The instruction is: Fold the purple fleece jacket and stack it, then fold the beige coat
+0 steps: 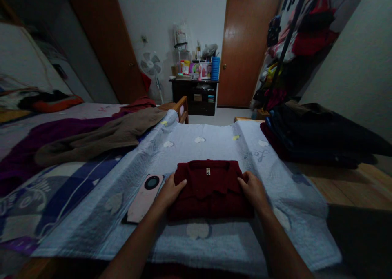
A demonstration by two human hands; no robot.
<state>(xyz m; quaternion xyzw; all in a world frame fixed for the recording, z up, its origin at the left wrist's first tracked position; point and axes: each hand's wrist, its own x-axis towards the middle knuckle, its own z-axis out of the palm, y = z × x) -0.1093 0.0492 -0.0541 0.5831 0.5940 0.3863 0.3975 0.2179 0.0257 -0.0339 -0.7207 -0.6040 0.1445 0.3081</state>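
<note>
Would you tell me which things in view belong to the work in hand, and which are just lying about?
In the work:
Dark red folded garment
Left hand and right hand, on its sides
Pale blue cloth beneath

Apparently lying about:
Pink phone
Brown garment
Fan

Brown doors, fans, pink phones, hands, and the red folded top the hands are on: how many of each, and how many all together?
Brown doors: 2
Fan: 1
Pink phone: 1
Left hand and right hand: 2
Red folded top: 1
Total: 7
</note>
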